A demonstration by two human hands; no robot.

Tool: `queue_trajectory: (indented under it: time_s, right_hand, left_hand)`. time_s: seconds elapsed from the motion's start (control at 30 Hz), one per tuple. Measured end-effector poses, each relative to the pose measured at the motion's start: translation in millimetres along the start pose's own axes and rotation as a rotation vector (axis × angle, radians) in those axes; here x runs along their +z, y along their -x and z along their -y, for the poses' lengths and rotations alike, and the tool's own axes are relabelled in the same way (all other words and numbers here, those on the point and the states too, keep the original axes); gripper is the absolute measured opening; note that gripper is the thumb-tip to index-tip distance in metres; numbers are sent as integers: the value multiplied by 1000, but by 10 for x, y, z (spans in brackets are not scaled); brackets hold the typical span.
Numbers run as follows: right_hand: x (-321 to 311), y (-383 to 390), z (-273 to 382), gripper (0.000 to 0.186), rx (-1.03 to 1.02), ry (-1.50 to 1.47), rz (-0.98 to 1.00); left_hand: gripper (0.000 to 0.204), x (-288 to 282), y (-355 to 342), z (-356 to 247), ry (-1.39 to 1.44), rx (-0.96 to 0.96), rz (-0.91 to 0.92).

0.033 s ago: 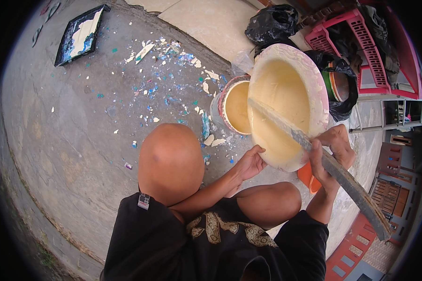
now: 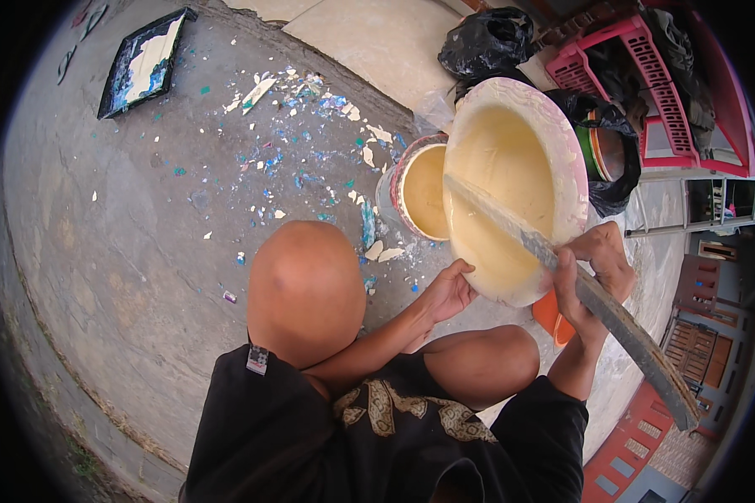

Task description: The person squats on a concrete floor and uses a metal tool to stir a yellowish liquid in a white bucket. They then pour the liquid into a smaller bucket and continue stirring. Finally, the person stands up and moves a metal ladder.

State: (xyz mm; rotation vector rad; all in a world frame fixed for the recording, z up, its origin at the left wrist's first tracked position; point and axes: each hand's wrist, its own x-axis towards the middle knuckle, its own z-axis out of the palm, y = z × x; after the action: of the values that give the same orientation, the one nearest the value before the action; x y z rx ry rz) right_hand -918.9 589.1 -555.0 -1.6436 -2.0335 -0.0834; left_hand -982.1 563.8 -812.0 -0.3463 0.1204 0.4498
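Note:
A wide whitish basin with pink-stained edges is tipped to the left, its lip over a paint bucket with a reddish rim. Cream paint coats the basin's inside, and more of it shows in the bucket. My left hand grips the basin's near edge, thumb on the rim and fingers partly hidden. A long wooden stick is clasped in my right hand. The stick's far end lies inside the basin, against the cream paint; its other end points back to the lower right.
Dried paint flakes litter the concrete ahead. A black paint tray lies at the far left. Behind the basin are a black plastic bag and a pink crate. Something orange sits below the basin, beside my right wrist.

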Motion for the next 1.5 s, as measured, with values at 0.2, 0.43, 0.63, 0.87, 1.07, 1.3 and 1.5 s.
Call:
queue_trajectory:
  time_s: [0.2,0.43,0.63,0.87,1.07,1.3,1.5]
  right_hand:
    - [12,3,-4,7,0,-2,-4]
    - [-8,7,-2,7,11,6,-3]
    - [-4,25,-20,7,11,3,-11]
    - [-7,37,-17,7,21,6,-17]
    - [-7,39,-9,7,37,-7,-17]
    - [26,70,42,8,17,139,27]
    - [187,204,147,9,5,212,52]
  left_hand:
    - [42,8,5,-1,-13,4,6]
    - [42,9,-4,2,-13,4,0]
    - [43,10,-2,-6,-8,3,-3]
    - [44,23,6,-6,-9,-3,-15]
    - [50,-33,-3,-13,12,-15,29]
    - [49,-44,-14,-8,15,-5,32]
    - [46,40,-11,34,15,33,61]
